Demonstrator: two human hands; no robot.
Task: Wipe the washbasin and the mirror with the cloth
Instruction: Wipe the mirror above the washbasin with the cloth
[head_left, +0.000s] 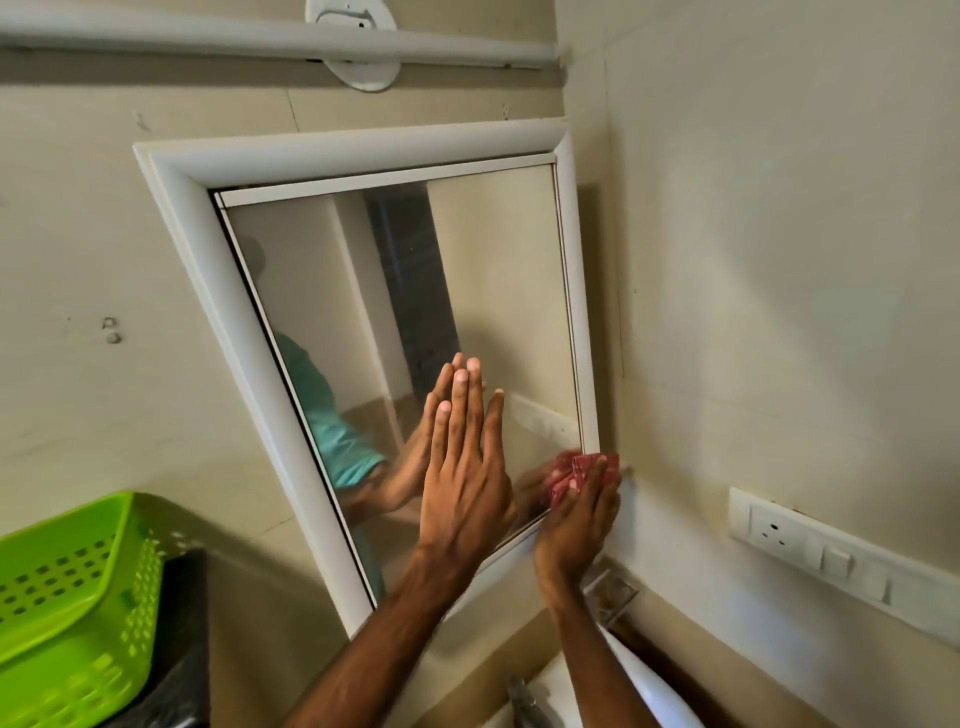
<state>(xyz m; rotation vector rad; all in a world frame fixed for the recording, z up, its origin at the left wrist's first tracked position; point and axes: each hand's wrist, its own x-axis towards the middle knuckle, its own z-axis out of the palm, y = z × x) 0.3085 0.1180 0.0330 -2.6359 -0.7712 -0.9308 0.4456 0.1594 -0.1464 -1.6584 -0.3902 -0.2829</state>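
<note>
A white-framed mirror hangs on the beige wall. My left hand lies flat against the lower glass, fingers straight and pointing up. At the mirror's lower right corner, my right hand presses a crumpled red cloth against the glass and frame, with the fingers curled round it. Only the white rim of the washbasin and part of a metal tap show at the bottom edge.
A green plastic basket sits at the lower left on something dark. A switch and socket panel is on the right wall. A metal soap holder sits below the mirror. A white pipe runs overhead.
</note>
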